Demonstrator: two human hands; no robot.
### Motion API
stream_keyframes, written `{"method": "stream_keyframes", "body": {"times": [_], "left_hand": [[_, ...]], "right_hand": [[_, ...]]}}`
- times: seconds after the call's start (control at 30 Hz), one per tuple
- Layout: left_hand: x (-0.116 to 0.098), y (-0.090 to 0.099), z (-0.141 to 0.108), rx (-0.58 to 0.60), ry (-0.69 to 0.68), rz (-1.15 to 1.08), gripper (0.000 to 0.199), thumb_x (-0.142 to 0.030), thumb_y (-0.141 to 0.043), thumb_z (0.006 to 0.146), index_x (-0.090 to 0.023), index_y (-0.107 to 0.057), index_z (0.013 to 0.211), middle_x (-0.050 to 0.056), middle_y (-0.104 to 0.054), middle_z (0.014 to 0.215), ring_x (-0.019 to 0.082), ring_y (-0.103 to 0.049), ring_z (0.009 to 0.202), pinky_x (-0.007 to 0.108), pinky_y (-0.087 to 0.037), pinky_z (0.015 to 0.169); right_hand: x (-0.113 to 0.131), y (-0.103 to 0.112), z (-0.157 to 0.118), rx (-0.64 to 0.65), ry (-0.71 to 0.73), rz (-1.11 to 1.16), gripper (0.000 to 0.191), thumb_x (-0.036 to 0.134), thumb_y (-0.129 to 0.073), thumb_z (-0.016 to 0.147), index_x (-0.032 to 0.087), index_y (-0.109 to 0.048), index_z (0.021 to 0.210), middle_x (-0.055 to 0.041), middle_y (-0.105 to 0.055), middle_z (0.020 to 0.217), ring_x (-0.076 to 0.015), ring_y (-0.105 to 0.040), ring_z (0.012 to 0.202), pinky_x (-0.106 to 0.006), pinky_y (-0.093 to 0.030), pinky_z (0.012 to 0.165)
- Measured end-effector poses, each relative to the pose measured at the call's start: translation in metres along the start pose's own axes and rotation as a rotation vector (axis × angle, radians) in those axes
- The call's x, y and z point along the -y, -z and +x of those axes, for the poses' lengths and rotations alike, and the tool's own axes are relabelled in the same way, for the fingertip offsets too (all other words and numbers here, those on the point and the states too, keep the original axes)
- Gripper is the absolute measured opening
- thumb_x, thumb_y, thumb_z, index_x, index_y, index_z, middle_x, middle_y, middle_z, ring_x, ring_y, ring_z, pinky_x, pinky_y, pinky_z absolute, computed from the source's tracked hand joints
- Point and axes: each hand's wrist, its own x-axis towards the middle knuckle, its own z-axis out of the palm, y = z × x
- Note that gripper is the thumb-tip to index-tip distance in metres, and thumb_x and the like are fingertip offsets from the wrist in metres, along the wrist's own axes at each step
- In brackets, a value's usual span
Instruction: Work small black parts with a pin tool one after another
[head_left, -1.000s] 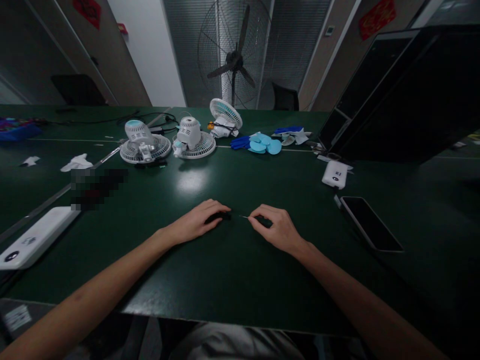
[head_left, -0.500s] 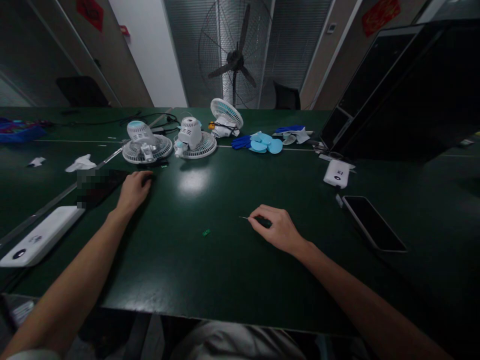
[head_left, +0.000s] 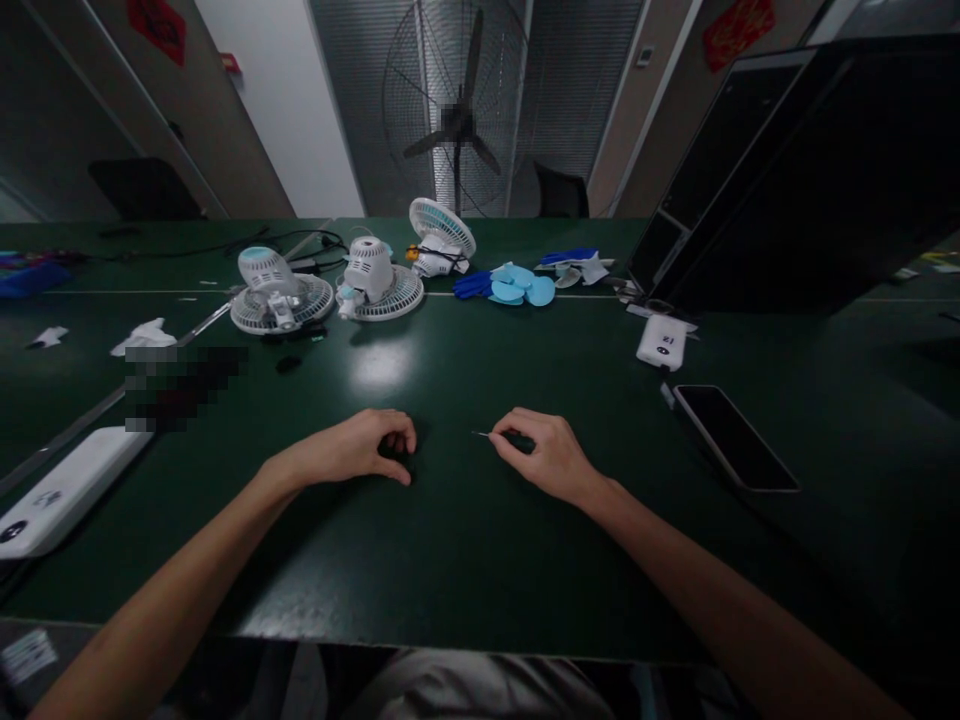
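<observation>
My left hand (head_left: 356, 447) is low over the green tabletop (head_left: 465, 560), fingers curled and thumb apart from the fingertips. Nothing can be made out in the gap between them. The small green circuit board from the earlier frame is out of sight, its spot now covered by this hand. Between the thumb and forefinger of my right hand (head_left: 546, 452) is a thin metal tool (head_left: 480, 434), its fine tip pointing left toward my left hand. The rest of the tool is hidden in the palm, so its kind is unclear.
Two small white fans (head_left: 279, 295) lie face down, with another fan (head_left: 441, 238) behind. Light-blue fan blades (head_left: 521, 286) and blue gloves (head_left: 474, 285) lie farther right. A phone (head_left: 735, 437), white power bank (head_left: 661, 342), long white device (head_left: 71, 490) and small dark piece (head_left: 288, 364) are around.
My left hand has moved right and nearer from beside the dark piece, covering the circuit board's spot. My right hand stays put with the thin tool. The view has shifted slightly.
</observation>
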Motion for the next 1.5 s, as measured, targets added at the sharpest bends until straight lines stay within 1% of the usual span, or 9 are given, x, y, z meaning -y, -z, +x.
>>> {"method": "stream_keyframes", "body": {"times": [0.2, 0.4, 0.63, 0.73, 0.87, 0.97, 1.13, 1.27, 1.5], "left_hand": [[0.009, 0.005, -0.002, -0.009, -0.016, -0.056, 0.035, -0.051, -0.074, 0.087, -0.018, -0.071, 0.099, 0.005, -0.067, 0.096, 0.018, -0.062, 0.082, 0.027, -0.046, 0.072], [0.008, 0.007, -0.005, 0.008, -0.126, -0.106, 0.028, -0.045, -0.066, 0.095, -0.021, -0.075, 0.106, 0.007, -0.067, 0.106, 0.02, -0.065, 0.093, 0.029, -0.048, 0.082], [0.016, 0.008, -0.003, -0.021, -0.109, -0.11, 0.032, -0.049, -0.068, 0.092, -0.018, -0.075, 0.099, 0.007, -0.068, 0.101, 0.018, -0.065, 0.087, 0.027, -0.049, 0.077], [0.04, 0.018, -0.007, -0.203, -0.007, -0.053, 0.035, -0.05, -0.068, 0.091, -0.017, -0.074, 0.101, 0.006, -0.069, 0.099, 0.018, -0.063, 0.084, 0.027, -0.048, 0.075], [0.094, 0.045, -0.028, -0.778, 0.26, 0.195, 0.036, -0.046, -0.068, 0.091, -0.014, -0.072, 0.108, 0.005, -0.067, 0.103, 0.019, -0.059, 0.09, 0.03, -0.045, 0.083], [0.131, 0.06, -0.048, -1.015, 0.468, 0.313, 0.034, -0.042, -0.067, 0.093, -0.013, -0.072, 0.11, 0.003, -0.065, 0.101, 0.019, -0.057, 0.092, 0.029, -0.043, 0.087], [0.158, 0.064, -0.062, -1.042, 0.674, 0.24, 0.038, -0.043, -0.072, 0.089, -0.012, -0.074, 0.111, 0.002, -0.066, 0.096, 0.019, -0.059, 0.091, 0.027, -0.042, 0.084], [0.157, 0.062, -0.06, -1.037, 0.711, 0.199, 0.04, -0.045, -0.073, 0.087, -0.013, -0.075, 0.112, 0.0, -0.069, 0.09, 0.019, -0.061, 0.087, 0.026, -0.043, 0.081], [0.159, 0.064, -0.054, -1.129, 0.811, 0.176, 0.038, -0.042, -0.073, 0.087, -0.014, -0.076, 0.111, 0.003, -0.072, 0.088, 0.018, -0.065, 0.085, 0.024, -0.044, 0.078]], "right_hand": [[0.0, 0.001, 0.0, 0.008, 0.002, 0.013, 0.016, 0.029, -0.058, 0.103, 0.019, -0.07, 0.104, -0.0045, -0.071, 0.098, -0.0163, -0.068, 0.083, -0.03, -0.055, 0.072], [0.001, 0.0, 0.0, 0.003, 0.002, -0.017, 0.014, 0.029, -0.059, 0.102, 0.02, -0.07, 0.103, -0.004, -0.071, 0.097, -0.0166, -0.067, 0.082, -0.03, -0.055, 0.074], [0.001, 0.0, 0.001, 0.016, 0.008, 0.011, 0.015, 0.029, -0.059, 0.103, 0.019, -0.07, 0.103, -0.0041, -0.071, 0.096, -0.0162, -0.067, 0.08, -0.029, -0.054, 0.071], [0.001, 0.001, 0.001, 0.021, 0.004, 0.013, 0.016, 0.03, -0.058, 0.103, 0.019, -0.07, 0.103, -0.0042, -0.071, 0.096, -0.0164, -0.067, 0.081, -0.03, -0.054, 0.071], [0.001, 0.0, 0.0, 0.024, 0.008, 0.009, 0.018, 0.031, -0.057, 0.103, 0.02, -0.07, 0.103, -0.0044, -0.071, 0.096, -0.0168, -0.067, 0.081, -0.03, -0.055, 0.072], [0.001, 0.0, 0.0, 0.03, 0.012, 0.004, 0.018, 0.031, -0.057, 0.103, 0.02, -0.07, 0.103, -0.0048, -0.071, 0.097, -0.0171, -0.067, 0.082, -0.031, -0.055, 0.072], [0.004, 0.001, 0.0, 0.03, 0.01, -0.011, 0.018, 0.032, -0.058, 0.103, 0.02, -0.071, 0.103, -0.0046, -0.071, 0.097, -0.0171, -0.068, 0.082, -0.031, -0.055, 0.072], [0.004, 0.002, 0.0, 0.028, 0.009, -0.023, 0.017, 0.031, -0.058, 0.103, 0.02, -0.071, 0.102, -0.0044, -0.071, 0.096, -0.0171, -0.068, 0.082, -0.03, -0.055, 0.073], [0.002, 0.001, -0.001, 0.034, 0.006, -0.04, 0.016, 0.031, -0.059, 0.103, 0.021, -0.071, 0.103, -0.0039, -0.071, 0.097, -0.0174, -0.068, 0.083, -0.031, -0.055, 0.076]]}}
